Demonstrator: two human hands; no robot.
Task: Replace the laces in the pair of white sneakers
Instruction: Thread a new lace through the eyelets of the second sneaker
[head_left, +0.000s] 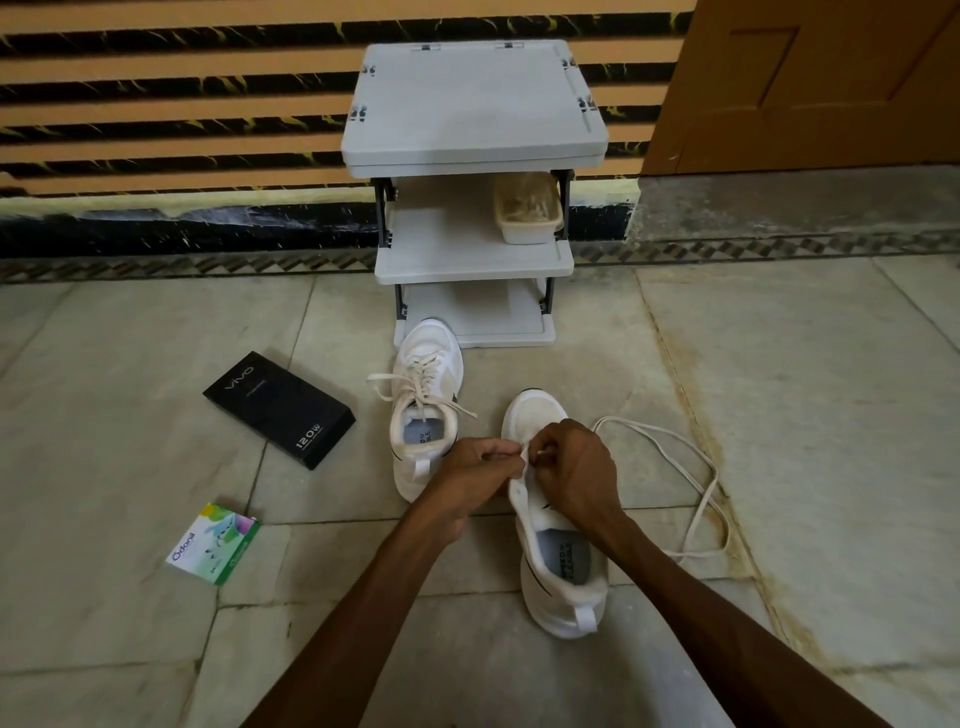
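Two white sneakers lie on the stone floor. The left sneaker (423, 405) carries a cream lace through its eyelets, ends loose. The right sneaker (558, 545) lies nearer me, toe pointing away. My left hand (475, 465) pinches the eyelet flap of that right sneaker. My right hand (569, 465) is curled over the same spot and pinches the end of a long cream lace (698, 488), which trails in loops over the floor to the right. My fingers hide the eyelets.
A grey three-tier shoe rack (472, 156) stands against the striped wall, a beige tub (527, 213) on its middle shelf. A black phone box (280, 408) and a small green-white packet (213, 543) lie on the floor at left. A wooden door (810, 83) is at upper right.
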